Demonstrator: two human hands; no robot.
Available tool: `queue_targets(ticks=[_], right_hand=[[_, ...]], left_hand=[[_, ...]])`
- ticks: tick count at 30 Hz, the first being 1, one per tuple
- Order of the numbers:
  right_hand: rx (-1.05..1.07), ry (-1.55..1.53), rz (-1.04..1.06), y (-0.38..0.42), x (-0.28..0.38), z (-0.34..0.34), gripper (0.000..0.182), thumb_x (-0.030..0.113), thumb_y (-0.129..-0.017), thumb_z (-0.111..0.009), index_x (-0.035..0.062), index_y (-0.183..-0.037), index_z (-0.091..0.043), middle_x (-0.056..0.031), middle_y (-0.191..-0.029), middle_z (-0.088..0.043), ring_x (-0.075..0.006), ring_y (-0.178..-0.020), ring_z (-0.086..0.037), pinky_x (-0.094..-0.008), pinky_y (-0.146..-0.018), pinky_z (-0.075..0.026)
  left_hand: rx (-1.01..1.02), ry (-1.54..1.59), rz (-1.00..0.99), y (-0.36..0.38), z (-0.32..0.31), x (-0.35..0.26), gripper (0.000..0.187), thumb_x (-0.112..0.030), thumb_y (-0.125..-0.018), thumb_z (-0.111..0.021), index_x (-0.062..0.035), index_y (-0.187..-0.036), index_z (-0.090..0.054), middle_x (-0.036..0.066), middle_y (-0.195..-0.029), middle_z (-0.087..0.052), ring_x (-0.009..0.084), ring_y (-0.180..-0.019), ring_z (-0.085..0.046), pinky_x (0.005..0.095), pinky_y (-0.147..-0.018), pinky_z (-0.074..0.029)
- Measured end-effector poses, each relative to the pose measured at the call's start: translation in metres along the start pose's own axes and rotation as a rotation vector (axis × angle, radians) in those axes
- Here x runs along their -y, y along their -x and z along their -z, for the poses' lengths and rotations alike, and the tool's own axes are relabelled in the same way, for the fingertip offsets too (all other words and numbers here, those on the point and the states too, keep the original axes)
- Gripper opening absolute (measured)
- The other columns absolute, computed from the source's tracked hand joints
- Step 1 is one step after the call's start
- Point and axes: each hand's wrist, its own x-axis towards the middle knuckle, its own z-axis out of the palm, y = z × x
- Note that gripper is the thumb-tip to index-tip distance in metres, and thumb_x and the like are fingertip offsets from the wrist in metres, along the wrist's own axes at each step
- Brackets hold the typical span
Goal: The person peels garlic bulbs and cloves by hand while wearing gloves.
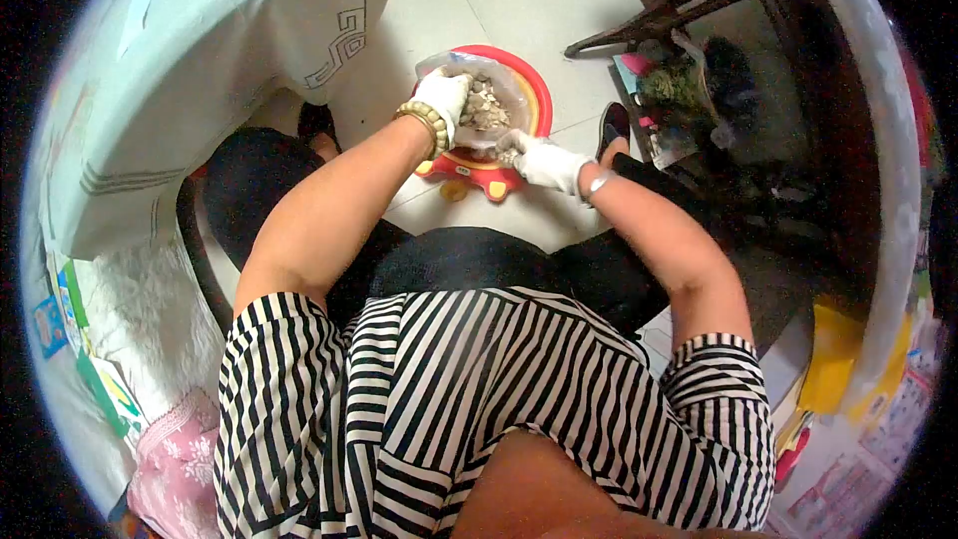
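Both of my hands wear white gloves. My left hand (441,98) is at the upper left rim of a clear plastic bag, its fingers bent against the bag's edge. Inside the bag lie small pale, brownish pieces (486,108). At the bag's lower right, my right hand (539,160) has its fingers curled together by the bag's edge; whatever they hold is too small to make out. The bag rests on a round red stool (540,90) with a yellow ring and red and yellow feet. A beaded bracelet circles my left wrist, and a metal bangle my right.
A pale cloth (230,30) drapes over furniture at the left. Dark wooden furniture (778,30) stands at the right, with bags and packets (664,100) beside it. A small yellowish round thing (453,191) lies on the tiled floor (429,0). My feet flank the stool.
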Motion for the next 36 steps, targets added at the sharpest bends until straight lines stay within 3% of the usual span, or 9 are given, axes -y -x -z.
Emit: queue_targets(ticks=[3,10,13,14,16,22,25,34,36], right_hand=[[0.034,-0.355,-0.037,0.031,0.014,0.029,0.029,0.014,-0.09,-0.048,0.0088,-0.118,-0.045,-0.0022,-0.082,-0.053,-0.0116,-0.072,-0.051,-0.0246,-0.064,-0.044],[-0.066,-1.265,0.002,0.056,0.048,0.05,0.034,0.016,-0.091,-0.051,0.0108,-0.123,-0.04,-0.0106,-0.105,-0.058,-0.0217,-0.092,-0.061,-0.0301,-0.074,-0.053],[-0.068,-1.366,0.096,0.042,0.044,0.049,0.035,0.015,-0.09,-0.051,0.0104,-0.123,-0.04,-0.0116,-0.109,-0.056,-0.0216,-0.092,-0.061,-0.0293,-0.072,-0.054],[-0.075,-1.392,0.138,0.037,0.043,0.05,0.034,0.013,-0.091,-0.051,0.0082,-0.122,-0.04,-0.0116,-0.111,-0.055,-0.0217,-0.093,-0.06,-0.0294,-0.072,-0.054],[-0.111,-1.392,0.189,0.037,0.051,0.055,0.033,0.012,-0.09,-0.051,0.0067,-0.122,-0.041,-0.0111,-0.11,-0.055,-0.0212,-0.094,-0.06,-0.0294,-0.073,-0.054],[-0.187,-1.327,0.344,0.043,0.073,0.067,0.039,0.004,-0.088,-0.048,0.0027,-0.126,-0.037,-0.0086,-0.108,-0.054,-0.0169,-0.094,-0.059,-0.0262,-0.077,-0.052],[-0.245,-1.215,0.346,0.044,0.077,0.07,0.043,-0.006,-0.08,-0.045,0.0011,-0.123,-0.041,-0.0074,-0.105,-0.055,-0.0154,-0.09,-0.059,-0.0278,-0.078,-0.051],[-0.218,-1.37,0.183,0.044,0.08,0.072,0.031,0.016,-0.089,-0.055,0.0015,-0.116,-0.049,-0.0074,-0.106,-0.056,-0.0144,-0.095,-0.056,-0.0275,-0.084,-0.047],[-0.266,-1.37,0.167,0.043,0.082,0.072,0.027,0.019,-0.091,-0.052,0.0041,-0.114,-0.049,-0.0035,-0.098,-0.059,-0.0101,-0.081,-0.059,-0.0215,-0.067,-0.049]], left_hand=[[0.097,0.083,0.104,-0.006,0.003,0.001,0.026,-0.015,-0.091,-0.046,-0.0007,-0.112,-0.051,0.017,-0.106,-0.06,0.0267,-0.088,-0.063,0.0415,-0.077,-0.054],[0.065,-0.275,0.036,-0.01,-0.005,0.006,0.037,-0.025,-0.092,-0.045,-0.0023,-0.121,-0.045,0.014,-0.109,-0.058,0.0249,-0.093,-0.061,0.0379,-0.078,-0.052],[0.07,-0.283,-0.046,0.001,-0.009,0.005,0.035,-0.023,-0.092,-0.044,-0.0016,-0.119,-0.046,0.014,-0.109,-0.058,0.0212,-0.094,-0.06,0.0333,-0.079,-0.05],[0.199,-0.58,-0.305,-0.007,-0.002,0.013,0.034,-0.023,-0.092,-0.044,-0.0012,-0.119,-0.046,0.014,-0.109,-0.058,0.0203,-0.094,-0.06,0.0329,-0.081,-0.05],[0.272,-0.136,-0.013,0.007,-0.02,0.004,0.032,-0.021,-0.093,-0.043,-0.0004,-0.117,-0.047,0.012,-0.108,-0.058,0.0181,-0.094,-0.058,0.0314,-0.082,-0.049],[0.55,0.102,-0.041,0.026,-0.028,-0.019,0.031,-0.016,-0.093,-0.042,-0.0008,-0.121,-0.043,0.01,-0.103,-0.058,0.0168,-0.09,-0.059,0.0255,-0.067,-0.052],[0.35,0.06,-0.099,0.037,-0.037,-0.022,0.034,-0.018,-0.094,-0.042,-0.0008,-0.123,-0.041,0.009,-0.099,-0.059,0.0137,-0.083,-0.059,0.024,-0.063,-0.051],[0.357,-0.154,-0.275,0.05,-0.036,-0.023,0.04,-0.024,-0.094,-0.045,-0.0009,-0.127,-0.041,0.008,-0.108,-0.056,0.0129,-0.094,-0.054,0.0272,-0.085,-0.045],[0.395,-0.149,-0.269,0.052,-0.034,-0.025,0.041,-0.022,-0.094,-0.046,-0.0018,-0.129,-0.039,0.007,-0.107,-0.055,0.0125,-0.093,-0.054,0.0263,-0.085,-0.045]])
